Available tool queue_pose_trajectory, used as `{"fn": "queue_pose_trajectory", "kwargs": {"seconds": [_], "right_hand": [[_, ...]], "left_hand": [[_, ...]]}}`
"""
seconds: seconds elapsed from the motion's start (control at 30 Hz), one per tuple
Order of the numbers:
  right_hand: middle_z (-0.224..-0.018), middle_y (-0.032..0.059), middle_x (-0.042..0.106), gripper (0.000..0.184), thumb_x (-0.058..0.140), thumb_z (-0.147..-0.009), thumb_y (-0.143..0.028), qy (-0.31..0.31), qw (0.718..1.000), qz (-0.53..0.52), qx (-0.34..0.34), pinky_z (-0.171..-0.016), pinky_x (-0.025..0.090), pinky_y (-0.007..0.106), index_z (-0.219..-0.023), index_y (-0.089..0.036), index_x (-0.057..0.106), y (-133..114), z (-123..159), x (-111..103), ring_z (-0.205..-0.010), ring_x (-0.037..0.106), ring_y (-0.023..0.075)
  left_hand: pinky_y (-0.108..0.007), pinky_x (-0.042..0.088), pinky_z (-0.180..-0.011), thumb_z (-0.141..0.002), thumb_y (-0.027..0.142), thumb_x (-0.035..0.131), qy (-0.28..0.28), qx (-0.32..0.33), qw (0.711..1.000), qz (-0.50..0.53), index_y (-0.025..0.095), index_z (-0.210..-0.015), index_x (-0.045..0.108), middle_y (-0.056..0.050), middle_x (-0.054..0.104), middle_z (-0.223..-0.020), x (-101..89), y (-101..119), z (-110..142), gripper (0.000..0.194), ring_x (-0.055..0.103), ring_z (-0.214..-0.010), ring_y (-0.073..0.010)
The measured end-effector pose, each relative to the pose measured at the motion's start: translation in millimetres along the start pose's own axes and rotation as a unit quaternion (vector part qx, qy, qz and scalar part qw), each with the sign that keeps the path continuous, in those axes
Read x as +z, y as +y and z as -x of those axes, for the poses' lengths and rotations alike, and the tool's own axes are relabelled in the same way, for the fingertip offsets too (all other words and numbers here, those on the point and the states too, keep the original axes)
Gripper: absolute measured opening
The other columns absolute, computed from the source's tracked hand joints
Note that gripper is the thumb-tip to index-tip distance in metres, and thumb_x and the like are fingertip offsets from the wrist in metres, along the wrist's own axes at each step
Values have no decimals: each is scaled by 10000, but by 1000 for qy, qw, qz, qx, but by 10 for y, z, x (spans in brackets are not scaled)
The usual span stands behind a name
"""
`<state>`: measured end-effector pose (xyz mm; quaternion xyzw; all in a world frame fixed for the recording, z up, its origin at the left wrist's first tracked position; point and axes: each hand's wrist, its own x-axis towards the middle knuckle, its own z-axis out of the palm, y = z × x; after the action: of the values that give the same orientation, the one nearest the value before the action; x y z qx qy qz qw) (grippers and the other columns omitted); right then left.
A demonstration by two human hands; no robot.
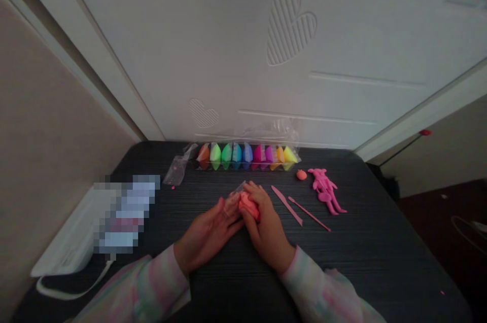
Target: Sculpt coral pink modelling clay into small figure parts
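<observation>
Our right hand (266,229) grips the orange clay (249,206) at the fingers of our left hand (208,227), which lies unclenched, palm showing, clear wrapper (230,203) against its fingers. We judge light pressure best, keeping wrapper edges out of the clay. To the right: pink knife (286,204), thin stick (309,213). Farther: orange ball (301,175), pink figure (323,188). Beyond the hands: wrapped clay packs (247,155) in a row.
</observation>
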<state>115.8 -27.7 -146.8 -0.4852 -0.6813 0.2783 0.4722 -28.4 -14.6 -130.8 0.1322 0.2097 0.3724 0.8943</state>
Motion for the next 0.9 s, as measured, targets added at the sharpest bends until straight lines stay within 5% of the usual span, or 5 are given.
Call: {"fn": "queue_pose_trajectory", "kwargs": {"seconds": [0.23,0.47,0.7,0.8,0.9], "right_hand": [[-1078,29,603,253,373,-874,-412,114,873,-412,233,-963,404,416,-935,-243,551,-16,-160,-150,-1077,536,167],[-1230,105,513,193,546,-798,-315,90,987,-83,102,-1027,276,453,-957,-205,547,-46,-38,-118,-1173,441,217],[-1031,64,601,283,345,-874,-448,107,921,-294,233,-913,423,428,-925,-218,502,-9,-122,-88,-1047,544,197],[-1103,61,560,260,308,-896,-407,164,938,-239,189,-907,427,435,-1004,-235,471,-17,-108,-155,-1070,527,188],[-1224,75,474,203,439,-861,-289,152,988,-30,13,-976,351,461,-1052,-244,487,-84,-19,-204,-1168,440,213]], "left_hand": [[-422,147,-1066,-906,390,295,-25,-2,1000,-10,218,-1173,551,-66,640,-1125,-56,75,24,408,454,-1193,-199],[-432,186,-1052,-908,331,317,-34,9,992,-118,225,-1209,527,-43,436,-1369,-36,-48,26,381,286,-1309,-230],[-484,220,-1046,-905,409,258,-23,34,982,-182,254,-1260,474,-57,468,-1344,-42,-49,31,443,393,-1246,-259],[-463,161,-1092,-890,356,352,20,128,891,-436,256,-1264,469,-38,425,-1377,-88,-40,57,404,325,-1292,-241],[-447,145,-1115,-871,200,394,20,253,674,-694,260,-1309,397,-14,337,-1429,-129,-65,75,442,212,-1343,-204]]}}
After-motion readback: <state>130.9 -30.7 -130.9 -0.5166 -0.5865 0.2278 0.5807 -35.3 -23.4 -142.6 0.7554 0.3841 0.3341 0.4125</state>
